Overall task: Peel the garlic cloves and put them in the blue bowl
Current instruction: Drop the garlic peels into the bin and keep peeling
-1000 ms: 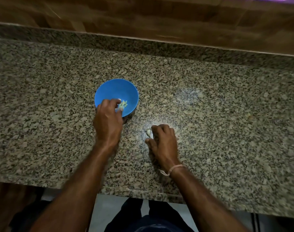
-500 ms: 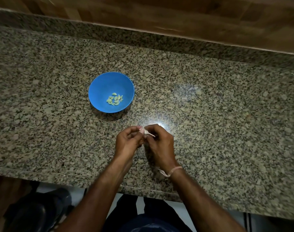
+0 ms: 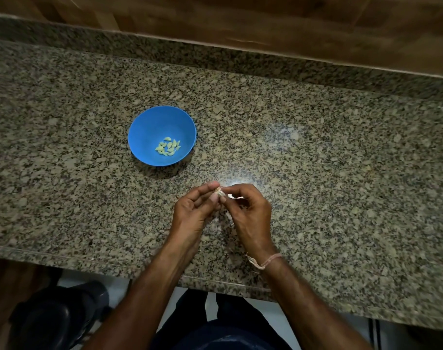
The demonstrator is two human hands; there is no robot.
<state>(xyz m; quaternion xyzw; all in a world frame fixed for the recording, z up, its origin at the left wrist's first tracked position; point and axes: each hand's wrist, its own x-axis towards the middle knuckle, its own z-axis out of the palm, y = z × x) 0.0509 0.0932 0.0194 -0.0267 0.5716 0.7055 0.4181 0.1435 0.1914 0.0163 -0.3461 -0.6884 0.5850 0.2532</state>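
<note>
Garlic clove (image 3: 219, 192) at frame center, pinched between both hands just above the counter (image 3: 316, 173). Left hand (image 3: 194, 210) holds it; right hand (image 3: 248, 210) pinches it, likely picking at skin. Best to peel from the tip. Blue bowl (image 3: 149, 127) with peeled cloves (image 3: 168, 147) sits upper left.

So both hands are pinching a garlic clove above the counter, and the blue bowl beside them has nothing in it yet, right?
Not quite. The blue bowl is not empty: the head view shows a small heap of peeled cloves at its bottom. The rest holds: the left hand and right hand pinch a garlic clove between their fingertips above the granite counter.
</note>
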